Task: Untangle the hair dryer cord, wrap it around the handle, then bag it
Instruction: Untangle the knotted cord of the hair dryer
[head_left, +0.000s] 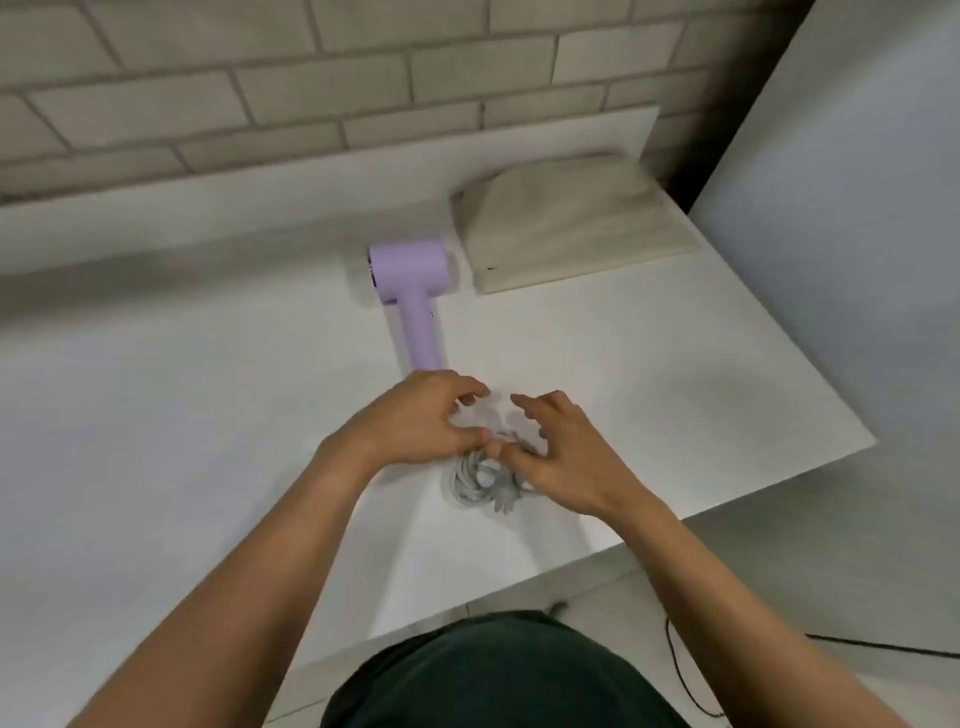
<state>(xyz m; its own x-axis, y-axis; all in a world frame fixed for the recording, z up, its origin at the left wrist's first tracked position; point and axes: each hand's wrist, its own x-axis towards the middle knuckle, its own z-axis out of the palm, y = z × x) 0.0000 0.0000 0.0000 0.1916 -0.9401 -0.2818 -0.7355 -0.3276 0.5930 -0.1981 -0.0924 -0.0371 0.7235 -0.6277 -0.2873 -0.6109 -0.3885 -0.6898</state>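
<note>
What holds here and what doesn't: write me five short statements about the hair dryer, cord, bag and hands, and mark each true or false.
1. The hair dryer lies on the white table. True.
2. The cord is already wrapped round the handle. False: it lies in a tangled bundle on the table, near the end of the handle.
3. The left hand and the right hand are both at the cord bundle. True.
4. The hair dryer is inside the bag. False: the bag lies flat beside it, and the dryer is outside.
5. The hair dryer is black. False: it is lilac.
</note>
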